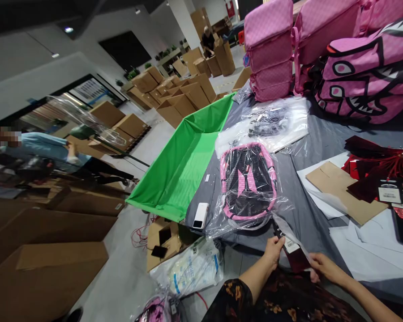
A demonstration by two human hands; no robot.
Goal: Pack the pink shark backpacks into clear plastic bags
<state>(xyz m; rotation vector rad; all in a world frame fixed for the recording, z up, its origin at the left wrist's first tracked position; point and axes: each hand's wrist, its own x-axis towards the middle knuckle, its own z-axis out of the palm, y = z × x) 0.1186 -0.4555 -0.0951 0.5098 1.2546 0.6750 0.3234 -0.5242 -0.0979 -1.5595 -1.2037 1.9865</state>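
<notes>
A pink and black backpack (248, 181) lies flat inside a clear plastic bag (218, 219) on the grey table cloth (305, 210). My left hand (273, 250) pinches the open end of the bag at the table's near edge. My right hand (324, 266) grips the other side of that flap. Between the two hands sits a dark red hang tag with a white barcode label (291, 245).
A green fabric bin (184, 165) stands left of the table. Pink backpacks (356, 67) are stacked at the back. Cardboard sheets (342, 190), white paper and dark red tags (383, 172) lie to the right. A white power bank (200, 215) rests nearby. Cartons and another person (50, 150) fill the left floor.
</notes>
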